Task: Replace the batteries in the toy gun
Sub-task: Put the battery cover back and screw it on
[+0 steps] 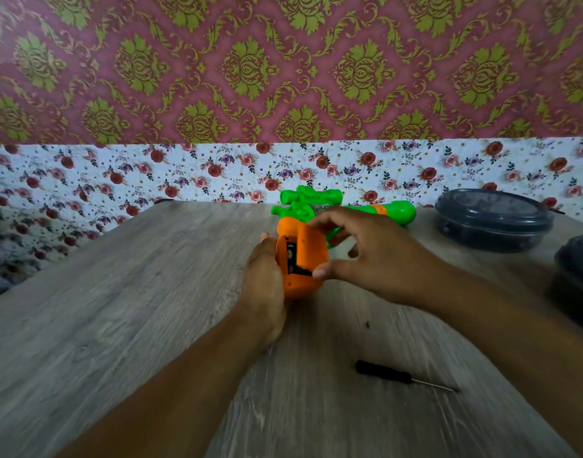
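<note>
The left hand (263, 285) grips the orange handle of the toy gun (301, 256), whose green barrel points away and right past the right hand (372, 256), whose fingers pinch at the open battery slot.

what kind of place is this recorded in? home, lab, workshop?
Most likely a home, not a lab. The wall has ornate damask wallpaper above a floral band, and the work surface is a wood-grain table holding a toy gun, a small screwdriver and lidded dark plastic containers.
</note>
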A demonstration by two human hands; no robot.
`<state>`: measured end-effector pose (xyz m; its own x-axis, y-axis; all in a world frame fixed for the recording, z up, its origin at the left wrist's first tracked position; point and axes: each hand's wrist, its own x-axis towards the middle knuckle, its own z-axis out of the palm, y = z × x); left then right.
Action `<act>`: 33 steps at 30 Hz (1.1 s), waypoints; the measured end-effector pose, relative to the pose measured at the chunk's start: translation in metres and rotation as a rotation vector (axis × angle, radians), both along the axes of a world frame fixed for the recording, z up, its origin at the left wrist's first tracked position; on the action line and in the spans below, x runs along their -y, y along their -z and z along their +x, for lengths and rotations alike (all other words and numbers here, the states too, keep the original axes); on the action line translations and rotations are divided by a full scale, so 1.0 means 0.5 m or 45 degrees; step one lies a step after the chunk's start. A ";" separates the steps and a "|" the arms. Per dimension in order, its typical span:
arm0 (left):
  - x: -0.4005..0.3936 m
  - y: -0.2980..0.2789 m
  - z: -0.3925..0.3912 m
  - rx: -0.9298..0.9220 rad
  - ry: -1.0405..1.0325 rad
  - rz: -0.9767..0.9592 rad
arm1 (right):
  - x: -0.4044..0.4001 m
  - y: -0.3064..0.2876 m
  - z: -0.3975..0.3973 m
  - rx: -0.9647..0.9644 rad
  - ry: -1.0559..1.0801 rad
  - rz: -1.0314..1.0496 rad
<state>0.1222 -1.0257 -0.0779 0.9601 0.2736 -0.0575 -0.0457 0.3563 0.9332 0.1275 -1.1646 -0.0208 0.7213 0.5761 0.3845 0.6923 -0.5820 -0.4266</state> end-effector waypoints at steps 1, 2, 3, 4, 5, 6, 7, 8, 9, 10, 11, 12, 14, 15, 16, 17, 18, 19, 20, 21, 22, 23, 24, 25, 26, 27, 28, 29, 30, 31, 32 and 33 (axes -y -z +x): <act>-0.001 0.001 0.001 0.008 0.019 -0.020 | -0.011 0.007 -0.004 0.051 -0.016 0.009; -0.003 0.001 0.002 0.012 0.031 -0.049 | -0.021 0.014 -0.007 0.091 -0.027 0.011; -0.004 0.003 0.003 0.019 0.047 -0.080 | -0.027 0.021 -0.008 0.121 -0.035 0.014; -0.007 0.002 0.002 0.032 0.062 -0.113 | -0.032 0.026 -0.009 0.148 -0.038 0.025; -0.009 0.002 0.001 0.051 0.078 -0.141 | -0.034 0.031 -0.009 0.170 -0.036 0.038; -0.009 0.000 -0.002 0.062 0.099 -0.165 | -0.035 0.036 -0.009 0.185 -0.037 0.051; -0.010 0.000 -0.001 0.062 0.108 -0.176 | -0.035 0.038 -0.007 0.194 -0.041 0.064; -0.011 0.000 -0.001 0.055 0.112 -0.180 | -0.034 0.041 -0.005 0.190 -0.045 0.078; -0.012 0.000 -0.002 0.049 0.107 -0.186 | -0.035 0.044 -0.003 0.178 -0.050 0.092; -0.011 -0.002 -0.004 0.039 0.103 -0.190 | -0.033 0.047 -0.001 0.172 -0.049 0.105; -0.011 -0.001 -0.003 0.026 0.105 -0.193 | -0.033 0.051 0.000 0.169 -0.044 0.123; -0.012 0.000 -0.004 0.018 0.112 -0.189 | -0.033 0.054 -0.001 0.169 -0.037 0.144; -0.010 0.001 -0.006 0.028 0.132 -0.161 | -0.034 0.062 -0.002 0.167 -0.024 0.178; -0.009 0.002 -0.007 0.045 0.130 -0.148 | -0.034 0.064 -0.002 0.175 -0.015 0.184; -0.006 0.002 -0.008 0.060 0.125 -0.137 | -0.034 0.066 -0.001 0.188 -0.006 0.183; -0.004 0.001 -0.009 0.069 0.122 -0.129 | -0.033 0.066 0.000 0.203 0.004 0.181; -0.003 0.000 -0.011 0.070 0.119 -0.129 | -0.032 0.067 0.002 0.211 0.009 0.184; -0.001 -0.002 -0.013 0.066 0.122 -0.139 | -0.031 0.068 0.004 0.214 0.007 0.196; -0.002 -0.004 -0.015 0.059 0.128 -0.151 | -0.031 0.068 0.005 0.212 -0.002 0.212; -0.002 -0.006 -0.016 0.047 0.140 -0.167 | -0.031 0.069 0.007 0.204 -0.011 0.224; -0.002 -0.010 -0.019 0.035 0.143 -0.175 | -0.030 0.066 0.007 0.200 -0.020 0.222; -0.001 -0.012 -0.020 0.026 0.140 -0.180 | -0.030 0.062 0.008 0.196 -0.032 0.203; 0.000 -0.012 -0.020 0.028 0.125 -0.173 | -0.028 0.056 0.008 0.184 -0.047 0.179; 0.002 -0.013 -0.019 0.037 0.103 -0.158 | -0.024 0.047 0.009 0.162 -0.057 0.158; 0.003 -0.013 -0.019 0.051 0.073 -0.132 | -0.019 0.037 0.010 0.124 -0.059 0.136; 0.004 -0.013 -0.018 0.064 0.048 -0.103 | -0.011 0.024 0.011 0.080 -0.045 0.118; 0.005 -0.013 -0.017 0.074 0.033 -0.072 | 0.000 0.012 0.013 0.031 -0.018 0.102; 0.005 -0.014 -0.017 0.069 0.027 -0.054 | 0.012 -0.002 0.015 -0.028 0.015 0.086; 0.004 -0.013 -0.019 0.054 0.028 -0.052 | 0.026 -0.012 0.015 -0.099 0.043 0.051; 0.003 -0.016 -0.020 0.045 0.034 -0.058 | 0.038 -0.023 0.018 -0.161 0.062 -0.008; 0.002 -0.017 -0.022 0.038 0.031 -0.067 | 0.050 -0.032 0.018 -0.219 0.070 -0.095; 0.002 -0.019 -0.021 0.039 0.022 -0.068 | 0.058 -0.038 0.019 -0.281 0.073 -0.201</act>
